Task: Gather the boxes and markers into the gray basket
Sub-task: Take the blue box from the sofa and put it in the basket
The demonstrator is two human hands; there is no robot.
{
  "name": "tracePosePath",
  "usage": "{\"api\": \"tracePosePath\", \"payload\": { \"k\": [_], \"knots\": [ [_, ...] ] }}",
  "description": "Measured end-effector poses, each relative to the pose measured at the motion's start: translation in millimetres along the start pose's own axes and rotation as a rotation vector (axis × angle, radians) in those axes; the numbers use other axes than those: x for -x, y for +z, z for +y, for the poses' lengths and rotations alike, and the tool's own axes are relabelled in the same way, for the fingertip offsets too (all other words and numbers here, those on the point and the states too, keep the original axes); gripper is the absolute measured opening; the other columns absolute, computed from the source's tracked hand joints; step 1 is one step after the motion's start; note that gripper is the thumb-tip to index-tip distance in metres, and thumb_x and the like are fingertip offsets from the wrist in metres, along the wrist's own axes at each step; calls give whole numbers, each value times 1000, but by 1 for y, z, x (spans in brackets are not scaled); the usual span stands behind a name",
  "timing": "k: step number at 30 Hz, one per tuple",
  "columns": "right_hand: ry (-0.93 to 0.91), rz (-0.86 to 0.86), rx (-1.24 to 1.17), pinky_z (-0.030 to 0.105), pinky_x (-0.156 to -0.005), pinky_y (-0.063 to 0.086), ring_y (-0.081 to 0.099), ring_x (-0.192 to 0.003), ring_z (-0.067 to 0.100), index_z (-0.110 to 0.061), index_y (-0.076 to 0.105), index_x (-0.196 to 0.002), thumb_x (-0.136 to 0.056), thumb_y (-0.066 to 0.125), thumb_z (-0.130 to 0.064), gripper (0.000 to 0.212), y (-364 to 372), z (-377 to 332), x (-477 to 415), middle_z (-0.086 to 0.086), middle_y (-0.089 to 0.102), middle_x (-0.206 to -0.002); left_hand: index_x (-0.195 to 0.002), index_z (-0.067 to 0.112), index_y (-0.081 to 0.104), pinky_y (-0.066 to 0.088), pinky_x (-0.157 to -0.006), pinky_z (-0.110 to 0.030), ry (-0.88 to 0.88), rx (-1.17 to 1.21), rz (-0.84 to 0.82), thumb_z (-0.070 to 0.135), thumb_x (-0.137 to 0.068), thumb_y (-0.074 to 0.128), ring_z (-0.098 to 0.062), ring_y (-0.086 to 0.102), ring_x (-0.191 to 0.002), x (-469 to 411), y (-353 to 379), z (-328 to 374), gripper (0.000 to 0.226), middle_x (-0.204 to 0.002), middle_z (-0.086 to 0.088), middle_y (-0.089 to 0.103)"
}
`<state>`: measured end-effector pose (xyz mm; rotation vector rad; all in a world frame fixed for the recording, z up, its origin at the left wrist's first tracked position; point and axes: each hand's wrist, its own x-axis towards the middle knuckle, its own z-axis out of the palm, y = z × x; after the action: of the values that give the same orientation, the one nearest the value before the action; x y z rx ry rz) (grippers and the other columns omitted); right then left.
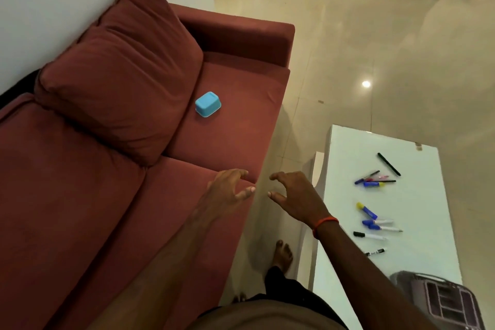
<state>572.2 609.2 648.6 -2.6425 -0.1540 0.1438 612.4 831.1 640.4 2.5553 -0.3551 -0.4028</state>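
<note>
Reaching for blue box (208,103) on sofa (80,195). Left hand (227,186), right hand (294,195) spread, empty. Next: grab, carry to gray basket (442,300) beyond sofa edge.

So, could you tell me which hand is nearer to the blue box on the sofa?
The left hand. It hovers open over the sofa seat's front edge, below the blue box. The right hand is farther, open above the floor gap between sofa and white table.
</note>
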Motion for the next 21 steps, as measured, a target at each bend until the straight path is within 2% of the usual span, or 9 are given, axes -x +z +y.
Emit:
{"api": "tracePosePath", "payload": {
  "k": [4,7,10,15,21],
  "knots": [
    [-61,41,0,38,-86,48,55,-103,20,-27,63,-114,-86,57,-46,35,-15,29,-42,-5,68,-106,-136,30,56,39,-108,-39,-44,21,12,64,-86,55,-15,46,-133,-51,3,16,61,-141,11,56],
    [-70,38,-33,38,-86,48,55,-103,19,-28,61,-117,-86,57,-46,37,-24,48,-70,-4,67,-106,-136,32,54,39,-109,-45,-52,15,39,65,-86,52,-12,45,-133,-82,-2,30,60,-141,15,55],
    [-86,22,-89,38,-89,48,56,-105,20,-26,59,-122,-86,61,-44,40,-32,62,-102,-2,67,-110,-139,32,52,36,-106,-45,-91,16,68,57,-91,57,-11,41,-136,-110,-11,42,54,-144,14,52],
    [-141,55,-117,36,-89,49,59,-102,20,-20,65,-115,-87,66,-35,33,-45,71,-160,-1,69,-107,-140,33,50,38,-109,-46,-130,23,48,61,-91,55,-11,42,-136,-150,-20,46,57,-145,16,51],
    [-188,-12,-97,36,-88,48,57,-102,21,-20,68,-113,-87,65,-38,32,-49,80,-220,-1,70,-106,-142,30,49,35,-110,-47,-205,85,92,60,-92,56,-12,40,-138,-192,-33,33,58,-147,12,50]
  ]
}}
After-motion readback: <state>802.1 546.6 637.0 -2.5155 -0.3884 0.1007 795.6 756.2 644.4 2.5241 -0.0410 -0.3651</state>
